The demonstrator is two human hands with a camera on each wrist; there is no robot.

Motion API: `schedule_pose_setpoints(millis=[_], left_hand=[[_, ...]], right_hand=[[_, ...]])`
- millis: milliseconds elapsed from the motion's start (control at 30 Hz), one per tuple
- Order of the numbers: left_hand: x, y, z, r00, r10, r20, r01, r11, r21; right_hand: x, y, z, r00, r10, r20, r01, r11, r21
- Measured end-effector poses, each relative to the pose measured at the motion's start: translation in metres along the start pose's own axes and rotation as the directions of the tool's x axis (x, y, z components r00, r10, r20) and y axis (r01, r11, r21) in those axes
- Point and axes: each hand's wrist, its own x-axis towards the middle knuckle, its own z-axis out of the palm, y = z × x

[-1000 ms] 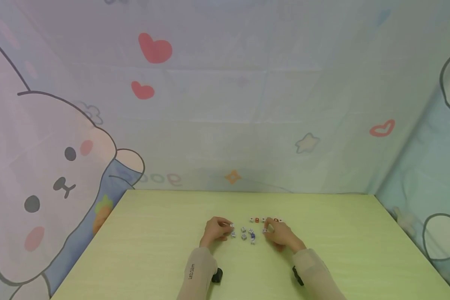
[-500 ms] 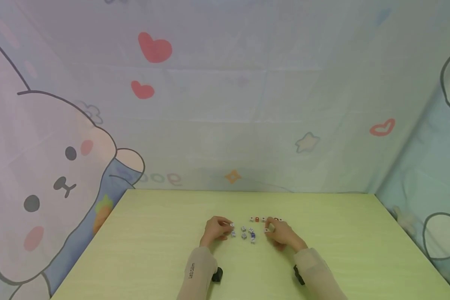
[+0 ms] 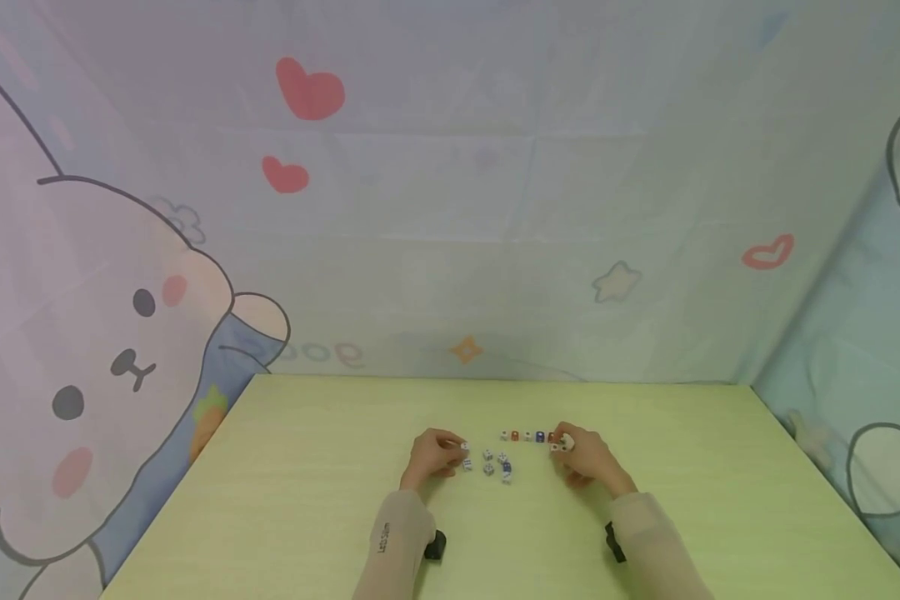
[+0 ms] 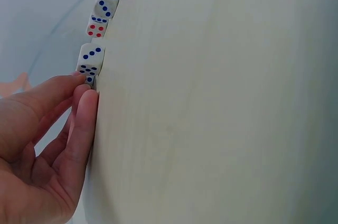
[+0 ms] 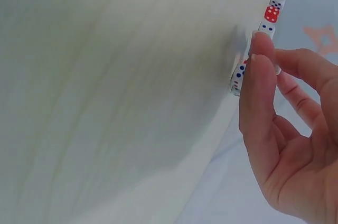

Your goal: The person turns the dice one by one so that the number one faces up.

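In the head view my left hand point(image 3: 431, 454) is at the left of the loose dice, thumb and finger pinching a small white die point(image 4: 90, 81). A white die with blue pips point(image 4: 91, 59) sits right at those fingertips. My right hand point(image 3: 587, 455) pinches another white die point(image 3: 555, 447) close to the right end of a row of dice. Its fingers mostly hide that die in the right wrist view. The row holds a blue die point(image 3: 540, 437), a red die point(image 3: 515, 436) and white ones. Beside the right fingertips stands a white die point(image 5: 238, 78).
Between the hands lie several loose white dice point(image 3: 488, 469) and a blue die point(image 3: 506, 467). Another white die point(image 3: 467, 464) is just below the left fingertips. The pale yellow-green table point(image 3: 307, 500) ends at a printed cloth point(image 3: 420, 292) at the back.
My right hand has moved right and slightly away from me, carrying the white die toward the row's right end. The row's blue die now shows. My left hand has stayed in place.
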Motion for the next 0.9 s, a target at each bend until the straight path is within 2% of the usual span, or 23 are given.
schedule_pose_setpoints(millis=[267,600,767,900], left_hand=[[-0.0007,-0.0005,0.0004,1.0,-0.001,0.004,0.001,1.0,-0.003],[-0.0044,0.0024,0.0012,1.0,-0.002,0.002,0.002,1.0,-0.003],[-0.0044,0.0027,0.0009,1.0,-0.004,-0.001,0.004,1.0,-0.011],[-0.0022,0.0029,-0.0004,1.0,-0.008,0.003,0.008,1.0,-0.009]], right_hand=[[0.0005,-0.0004,-0.0006,0.999,0.018,-0.037,-0.02,0.998,-0.054],[0.0059,0.0018,0.0061,0.998,0.039,-0.04,-0.043,0.993,-0.111],[0.0054,0.0012,0.0036,0.999,0.036,-0.03,-0.039,0.995,-0.089],[0.0027,-0.0006,-0.0014,0.999,0.02,-0.026,-0.021,0.999,-0.031]])
